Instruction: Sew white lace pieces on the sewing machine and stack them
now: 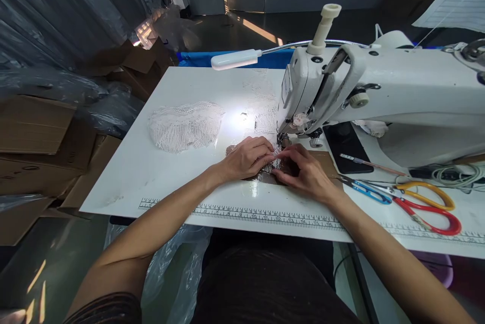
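One lace heap [185,128] lies left of the fingers. The left hand [252,157] pinches a lace strip [276,164] in its fingertips, the presser foot [280,139] just beyond them; the right hand [305,172] grips it from the right. Uneven pulling could pucker the strip, and creeping forward could catch a fingertip beneath that foot.

Glows brightest on the white desk [125,172] below the slim lamp [235,59], burning out to a hot spot and bleaching the lace strip [261,109]. Dims over the cardboard boxes [34,127] and floor [68,253], where warm streaks slant. Glints faintly off crumpled plastic [113,109]. Renders ruler markings [242,213] crisply; stretches the sewing machine [417,76] toward the right edge.
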The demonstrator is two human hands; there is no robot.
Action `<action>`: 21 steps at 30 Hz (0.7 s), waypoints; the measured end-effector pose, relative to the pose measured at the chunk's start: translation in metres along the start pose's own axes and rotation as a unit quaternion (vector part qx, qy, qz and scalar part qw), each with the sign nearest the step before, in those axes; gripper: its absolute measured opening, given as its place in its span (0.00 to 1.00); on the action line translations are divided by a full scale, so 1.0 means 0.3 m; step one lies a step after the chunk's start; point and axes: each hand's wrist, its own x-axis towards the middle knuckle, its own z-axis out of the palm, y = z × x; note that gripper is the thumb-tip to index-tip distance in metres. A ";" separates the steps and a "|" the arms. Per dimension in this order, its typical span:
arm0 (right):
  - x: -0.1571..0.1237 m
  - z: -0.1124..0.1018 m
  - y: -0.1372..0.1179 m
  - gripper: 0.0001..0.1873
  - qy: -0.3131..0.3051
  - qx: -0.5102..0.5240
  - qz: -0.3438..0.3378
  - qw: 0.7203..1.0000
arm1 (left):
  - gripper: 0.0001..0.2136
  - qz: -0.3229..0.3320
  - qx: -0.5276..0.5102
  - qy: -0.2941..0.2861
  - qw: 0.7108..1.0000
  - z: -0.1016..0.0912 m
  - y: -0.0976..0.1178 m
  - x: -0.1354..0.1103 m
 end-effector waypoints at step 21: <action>-0.026 -0.015 0.025 0.17 -0.027 -0.070 -0.074 0.994 | 0.07 0.077 0.034 -0.010 0.996 0.005 -0.001 -0.001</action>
